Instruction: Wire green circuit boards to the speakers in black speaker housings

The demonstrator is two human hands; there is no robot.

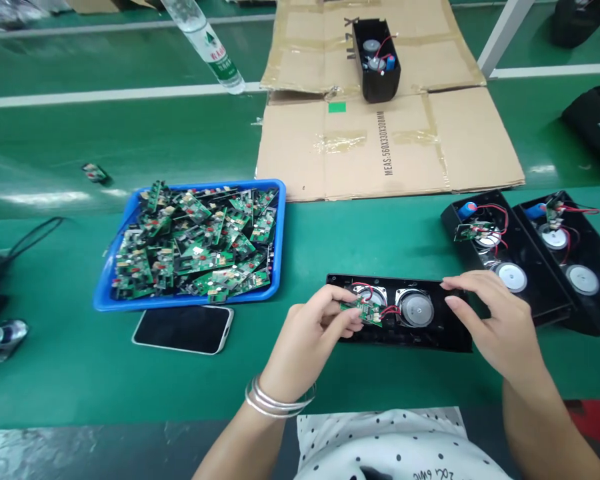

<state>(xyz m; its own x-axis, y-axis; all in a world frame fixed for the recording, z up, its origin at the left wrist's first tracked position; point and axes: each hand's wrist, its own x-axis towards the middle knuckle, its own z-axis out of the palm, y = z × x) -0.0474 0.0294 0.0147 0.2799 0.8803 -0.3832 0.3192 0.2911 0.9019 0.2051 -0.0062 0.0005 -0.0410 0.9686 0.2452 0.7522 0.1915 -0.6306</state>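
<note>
My left hand [325, 320] pinches a green circuit board [367, 310] by its left end. Red wires run from the board to the two round speakers in a black speaker housing [450, 333], which lies flat before me. The board hovers over the left speaker and partly hides it; the right speaker [417, 309] shows whole. At the housing's right end is my right hand [500, 320], thumb and forefinger apart, with nothing seen between them. Whether its fingertips touch the housing I cannot tell.
A blue tray [280, 247] heaped with circuit boards stands left, a phone [185, 329] in front of it. Two wired speaker housings [535, 300] lie right. Behind are flattened cardboard [305, 160], another black housing [380, 87] and a water bottle [213, 50].
</note>
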